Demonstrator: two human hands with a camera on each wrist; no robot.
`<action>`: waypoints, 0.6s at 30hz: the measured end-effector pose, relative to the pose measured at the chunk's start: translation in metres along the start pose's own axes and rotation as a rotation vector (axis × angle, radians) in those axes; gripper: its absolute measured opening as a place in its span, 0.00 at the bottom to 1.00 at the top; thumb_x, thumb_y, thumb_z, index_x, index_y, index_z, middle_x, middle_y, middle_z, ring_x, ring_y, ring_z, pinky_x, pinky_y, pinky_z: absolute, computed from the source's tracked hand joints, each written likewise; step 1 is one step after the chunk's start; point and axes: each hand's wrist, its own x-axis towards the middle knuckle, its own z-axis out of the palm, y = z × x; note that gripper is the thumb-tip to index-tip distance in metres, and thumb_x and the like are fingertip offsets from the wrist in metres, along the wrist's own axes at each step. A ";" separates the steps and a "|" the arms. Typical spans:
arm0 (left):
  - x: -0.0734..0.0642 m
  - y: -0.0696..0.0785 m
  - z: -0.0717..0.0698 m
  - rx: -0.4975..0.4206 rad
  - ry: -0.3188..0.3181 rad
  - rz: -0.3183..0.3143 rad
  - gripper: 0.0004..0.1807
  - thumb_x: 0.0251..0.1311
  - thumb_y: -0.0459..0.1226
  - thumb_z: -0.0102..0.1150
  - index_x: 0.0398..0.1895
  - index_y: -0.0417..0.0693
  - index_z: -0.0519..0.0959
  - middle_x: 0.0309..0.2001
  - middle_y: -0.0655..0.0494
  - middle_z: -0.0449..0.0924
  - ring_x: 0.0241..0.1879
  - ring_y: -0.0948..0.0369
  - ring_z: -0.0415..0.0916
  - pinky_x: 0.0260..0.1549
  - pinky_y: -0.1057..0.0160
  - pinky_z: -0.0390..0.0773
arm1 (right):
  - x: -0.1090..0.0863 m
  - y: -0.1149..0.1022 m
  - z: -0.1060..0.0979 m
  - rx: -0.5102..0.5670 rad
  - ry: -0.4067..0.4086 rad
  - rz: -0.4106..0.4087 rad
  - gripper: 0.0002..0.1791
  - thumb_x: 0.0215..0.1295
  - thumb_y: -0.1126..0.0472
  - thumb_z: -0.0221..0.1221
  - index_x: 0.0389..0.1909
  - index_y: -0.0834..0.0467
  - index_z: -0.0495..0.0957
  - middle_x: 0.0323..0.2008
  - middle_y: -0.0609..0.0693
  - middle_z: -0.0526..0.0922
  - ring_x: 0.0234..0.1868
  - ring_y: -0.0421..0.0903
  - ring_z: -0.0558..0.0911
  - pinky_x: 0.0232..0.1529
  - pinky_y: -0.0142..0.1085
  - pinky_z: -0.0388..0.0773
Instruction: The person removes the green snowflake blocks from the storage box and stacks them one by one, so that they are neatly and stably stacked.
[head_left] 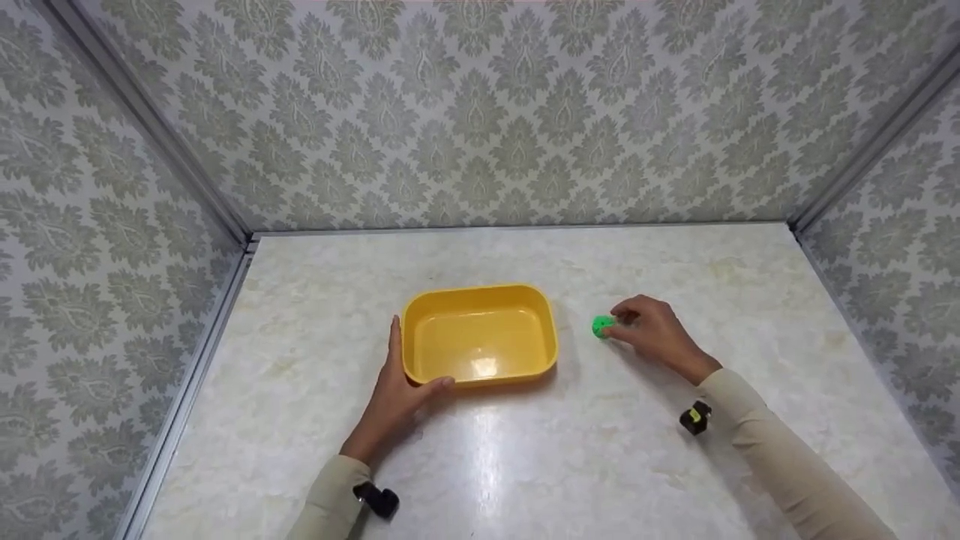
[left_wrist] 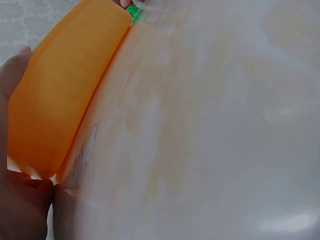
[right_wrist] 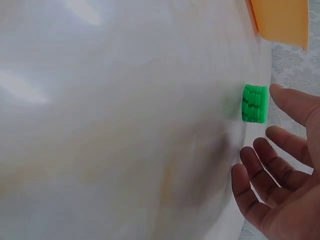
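Note:
A yellow rectangular plastic tub (head_left: 480,345) stands on the tabletop, nothing visible inside it. My left hand (head_left: 397,397) holds its near left corner, thumb along the front side and fingers along the left side. In the left wrist view, the tub's outer wall (left_wrist: 70,85) lies between thumb and fingers. To the right of the tub is a small round green piece with a ridged, slotted rim (right_wrist: 255,103); its exact kind cannot be told. My right hand (head_left: 652,330) is beside this green piece (head_left: 602,326), thumb and forefinger spread at its right side, other fingers loosely bent.
The pale marbled table (head_left: 300,300) is bounded by patterned wall panels (head_left: 480,112) at the back and both sides, with grey metal edging. Dark camera mounts (head_left: 379,500) sit at both sleeves.

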 end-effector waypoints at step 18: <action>0.004 0.003 -0.033 0.110 -0.049 0.062 0.57 0.78 0.48 0.67 0.93 0.50 0.37 0.91 0.47 0.37 0.89 0.48 0.42 0.84 0.44 0.49 | -0.025 0.004 -0.025 -0.043 0.047 0.026 0.33 0.75 0.45 0.72 0.68 0.66 0.81 0.59 0.64 0.85 0.58 0.59 0.82 0.59 0.58 0.81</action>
